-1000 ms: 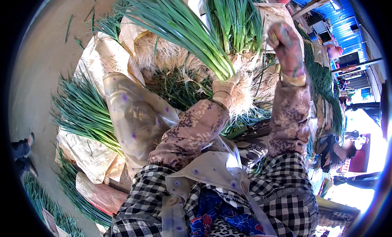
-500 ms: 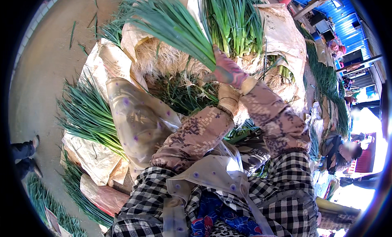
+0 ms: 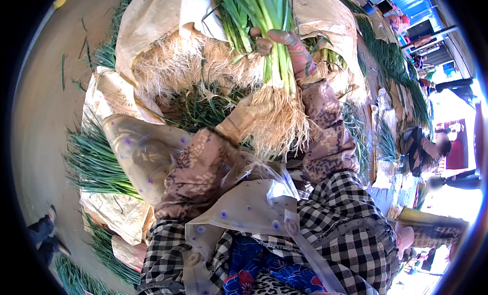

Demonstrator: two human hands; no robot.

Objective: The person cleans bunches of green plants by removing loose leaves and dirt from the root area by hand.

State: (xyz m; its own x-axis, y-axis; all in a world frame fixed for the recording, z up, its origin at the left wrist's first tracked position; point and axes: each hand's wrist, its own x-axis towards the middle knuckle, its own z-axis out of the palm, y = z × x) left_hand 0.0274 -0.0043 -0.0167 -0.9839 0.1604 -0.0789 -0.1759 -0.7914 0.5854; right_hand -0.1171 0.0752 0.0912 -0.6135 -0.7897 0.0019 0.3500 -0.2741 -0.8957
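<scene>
My right hand [image 3: 287, 48], in a thin stained glove, grips a bunch of green onions [image 3: 277, 71] around its pale stalks. The bunch hangs upright before me, its green leaves at the top and a thick tuft of tan roots [image 3: 278, 124] below. My left hand [image 3: 250, 113], in a pale glove, is closed against the left side of those roots; some of its fingertips are lost among them. Just beyond, more green onions lie with their roots [image 3: 198, 63] toward me, partly covered by light sacking [image 3: 152, 20]. Loose dark green leaves [image 3: 203, 106] fill the hollow between.
A clear spotted plastic cover [image 3: 147, 152] bulges at my left, beside another green onion pile [image 3: 99, 157] on sacking. Someone's legs [image 3: 44, 234] stand at the far left. Along the right are long onion rows [image 3: 389, 56] and a person bending [image 3: 422, 147].
The bunch has swung from slanting up and left to upright, its roots now in view nearer me. My left hand has shifted left and now touches the roots. The view has shifted somewhat.
</scene>
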